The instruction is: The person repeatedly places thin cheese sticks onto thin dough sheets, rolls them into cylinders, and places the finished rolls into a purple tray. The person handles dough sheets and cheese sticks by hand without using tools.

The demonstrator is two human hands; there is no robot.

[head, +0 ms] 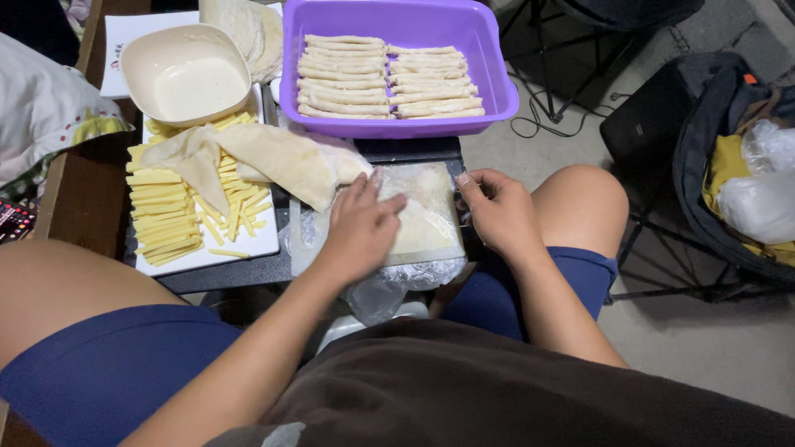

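My left hand (358,228) lies flat, fingers together, on a thin pale wrapper (426,217) spread over a plastic-covered board (414,248). Beside it, my right hand (497,211) rests at the wrapper's right edge with its fingers curled on the rim; whether it pinches the wrapper I cannot tell. To the left, a white tray (248,247) holds several yellow cheese sticks (166,219) with loose wrappers (265,157) draped over them. Beyond the board, a purple tub (497,83) contains two rows of rolled sticks (385,76).
A cream bowl of pale liquid (186,74) stands at the back left, more folded wrappers (248,29) behind it. A wooden bench edge (74,199) runs along the left. On the floor to the right are a dark bag (729,157), cables and stand legs (546,108).
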